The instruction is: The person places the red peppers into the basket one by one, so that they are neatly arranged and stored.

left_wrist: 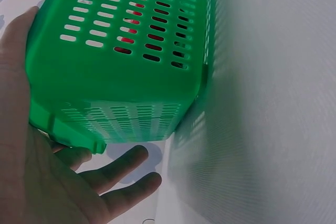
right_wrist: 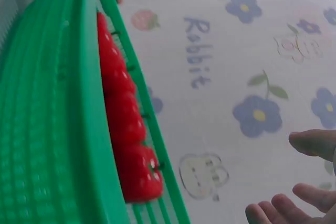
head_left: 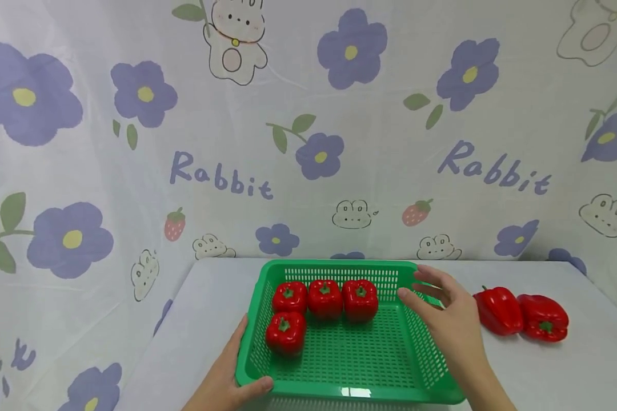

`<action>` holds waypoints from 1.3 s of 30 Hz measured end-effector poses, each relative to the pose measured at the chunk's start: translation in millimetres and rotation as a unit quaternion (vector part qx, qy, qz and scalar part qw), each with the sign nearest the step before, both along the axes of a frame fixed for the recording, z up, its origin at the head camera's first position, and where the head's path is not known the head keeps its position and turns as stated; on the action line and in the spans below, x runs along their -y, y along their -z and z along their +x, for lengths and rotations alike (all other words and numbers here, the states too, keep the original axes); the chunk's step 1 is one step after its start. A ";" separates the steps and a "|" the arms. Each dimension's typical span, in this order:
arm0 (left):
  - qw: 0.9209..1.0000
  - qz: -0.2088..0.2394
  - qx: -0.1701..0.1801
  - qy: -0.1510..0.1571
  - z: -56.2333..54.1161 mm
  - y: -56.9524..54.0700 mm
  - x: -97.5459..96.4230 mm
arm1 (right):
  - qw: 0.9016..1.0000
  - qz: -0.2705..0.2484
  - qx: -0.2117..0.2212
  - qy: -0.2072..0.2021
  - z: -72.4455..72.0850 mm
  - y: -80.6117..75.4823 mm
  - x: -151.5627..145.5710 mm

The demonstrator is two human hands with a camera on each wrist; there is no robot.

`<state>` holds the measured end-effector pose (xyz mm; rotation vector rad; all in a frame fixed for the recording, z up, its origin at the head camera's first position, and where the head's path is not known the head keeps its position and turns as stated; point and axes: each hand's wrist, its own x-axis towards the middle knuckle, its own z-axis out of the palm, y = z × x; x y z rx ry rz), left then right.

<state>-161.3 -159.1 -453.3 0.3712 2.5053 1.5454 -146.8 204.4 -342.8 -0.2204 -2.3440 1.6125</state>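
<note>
A green plastic basket (head_left: pixel 349 393) with slotted walls stands on the white table. Several red bell peppers (head_left: pixel 325 299) sit in its left and back part, green stems up. My left hand (head_left: pixel 229 374) holds the basket's front left corner, the thumb over the front rim and the index finger along the left side. In the left wrist view its other fingers (left_wrist: pixel 123 167) spread loosely below the rim. Over the basket's right rim hovers my right hand (head_left: pixel 449 314), fingers apart with nothing between them; it also shows in the right wrist view, away from the peppers.
Two more red bell peppers, a left one (head_left: pixel 500 311) and a right one (head_left: pixel 543 318), lie on the table (head_left: pixel 555 371) right of the basket. Behind the table hangs a white cloth (head_left: pixel 380 137) printed with purple flowers and rabbits.
</note>
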 end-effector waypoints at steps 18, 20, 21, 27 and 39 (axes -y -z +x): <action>1.000 0.010 -0.008 -0.002 0.7 2.3 -2.3 | 0.989 0.027 0.053 0.135 -43.2 17.7 -117.5; 1.000 0.012 -0.010 -0.001 0.6 1.9 -1.8 | 0.987 0.029 0.062 0.142 -46.1 24.5 -128.5; 1.000 0.012 -0.007 -0.002 0.5 1.7 -1.5 | 0.986 0.027 0.067 0.147 -47.3 27.7 -133.3; 1.000 -0.004 -0.012 -0.005 0.3 0.9 0.7 | 0.983 0.019 0.087 0.160 -52.7 42.0 -158.3; 1.000 0.003 -0.001 -0.003 0.9 1.1 1.4 | 0.982 0.037 0.112 0.149 -51.4 58.5 -179.6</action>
